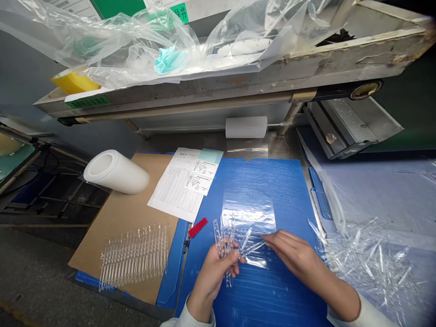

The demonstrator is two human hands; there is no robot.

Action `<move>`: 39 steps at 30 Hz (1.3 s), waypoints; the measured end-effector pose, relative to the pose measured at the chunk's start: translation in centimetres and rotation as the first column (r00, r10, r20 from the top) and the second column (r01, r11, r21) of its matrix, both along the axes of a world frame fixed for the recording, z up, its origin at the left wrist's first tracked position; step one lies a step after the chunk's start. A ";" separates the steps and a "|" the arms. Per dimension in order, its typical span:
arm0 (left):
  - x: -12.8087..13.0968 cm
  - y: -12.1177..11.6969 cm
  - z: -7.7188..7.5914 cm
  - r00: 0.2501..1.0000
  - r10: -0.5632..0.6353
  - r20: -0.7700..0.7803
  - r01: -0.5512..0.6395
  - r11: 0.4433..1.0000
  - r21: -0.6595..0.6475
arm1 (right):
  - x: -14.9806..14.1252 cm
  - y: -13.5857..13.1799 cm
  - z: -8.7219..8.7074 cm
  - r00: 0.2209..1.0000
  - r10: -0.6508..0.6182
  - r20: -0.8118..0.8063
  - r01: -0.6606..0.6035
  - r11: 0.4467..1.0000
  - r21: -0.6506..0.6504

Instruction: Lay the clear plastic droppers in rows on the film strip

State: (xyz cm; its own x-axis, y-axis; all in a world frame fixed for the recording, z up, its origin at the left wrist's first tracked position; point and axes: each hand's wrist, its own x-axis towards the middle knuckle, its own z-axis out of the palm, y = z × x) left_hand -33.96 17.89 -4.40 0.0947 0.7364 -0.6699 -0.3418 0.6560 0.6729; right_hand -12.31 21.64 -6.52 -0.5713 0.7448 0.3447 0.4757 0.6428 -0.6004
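My left hand is closed round several slim clear plastic sticks, which fan upward out of the fingers. To its right, my right hand pinches the end of another clear stick that slants down toward the left hand. Both hands are above a blue board. Beneath the sticks a clear plastic film strip lies on the board. The exact kind of the sticks cannot be made out.
On brown cardboard at left lie a row of clear sticks and a white foam roll. Printed papers and a red strip are near the middle. A loose stick pile covers the right side. A shelf overhangs the back.
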 end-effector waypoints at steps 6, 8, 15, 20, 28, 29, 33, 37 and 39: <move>-0.1 0.1 -1.1 0.894 0.441 -0.079 -0.438 0.897 0.055 | -0.5 -1.0 -0.1 0.999 -0.029 -0.029 0.030 0.999 0.044; -0.5 0.3 -1.2 0.810 0.579 -0.092 -0.571 0.815 0.098 | -0.3 -1.0 -0.6 0.994 -0.098 -0.044 0.100 0.994 0.054; -2.0 0.6 -0.3 0.843 0.535 -0.057 -0.534 0.845 0.037 | 0.7 0.5 -4.4 0.950 -0.308 -0.048 0.311 0.947 0.077; -1.9 0.1 -0.6 0.907 0.401 -0.130 -0.399 0.916 0.044 | 0.3 0.8 -5.4 0.952 -0.304 -0.009 0.305 0.951 0.050; -1.5 -0.1 -0.7 0.934 0.296 -0.201 -0.281 0.954 0.101 | 0.3 0.8 -5.5 0.958 -0.286 0.019 0.285 0.958 0.039; -1.4 0.0 -0.6 0.935 0.287 -0.208 -0.270 0.957 0.106 | 0.3 0.8 -5.5 0.957 -0.289 0.018 0.288 0.957 0.039; -1.1 0.1 -0.3 0.942 0.244 -0.231 -0.224 0.968 0.112 | 0.3 0.8 -5.4 0.956 -0.291 0.023 0.290 0.956 0.042; -1.0 0.1 -0.5 0.950 0.178 -0.256 -0.154 0.982 0.113 | 0.5 1.0 -5.2 0.962 -0.268 0.048 0.266 0.963 0.046; -1.0 0.0 -0.7 0.954 0.132 -0.267 -0.106 0.988 0.111 | 0.8 1.0 -4.9 0.967 -0.252 0.047 0.249 0.967 0.047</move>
